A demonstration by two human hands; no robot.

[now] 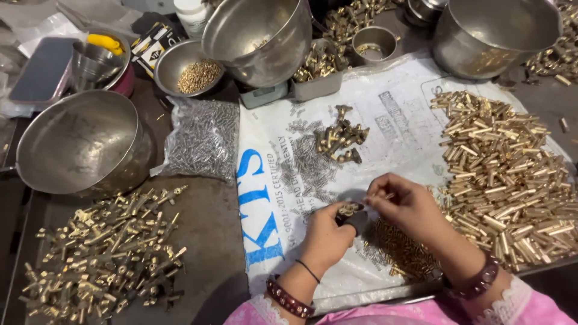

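Gripping a small dark holder topped with a brass fitting (349, 210), the left hand (328, 232) is closed around it at the centre of the surface, presumably to keep it steady. The right hand (404, 203) pinches a thin brass pin (382, 196) between thumb and fingertips, with its tip just beside the fitting. Both hands work over a white printed plastic sack (385, 120) spread flat on the surface, which appears to serve as a mat that keeps loose parts together.

A patch of small brass screws (400, 247) lies directly under the right wrist, within immediate reach. A large heap of short brass rods (503, 156) lies to the right. A small cluster of brass fittings (340, 139) sits beyond the hands. A heap of assembled brass parts (105, 253) lies well apart on the left, in front of an empty steel bowl (84, 144). A clear bag of silver screws (201, 139) rests between bowl and sack.
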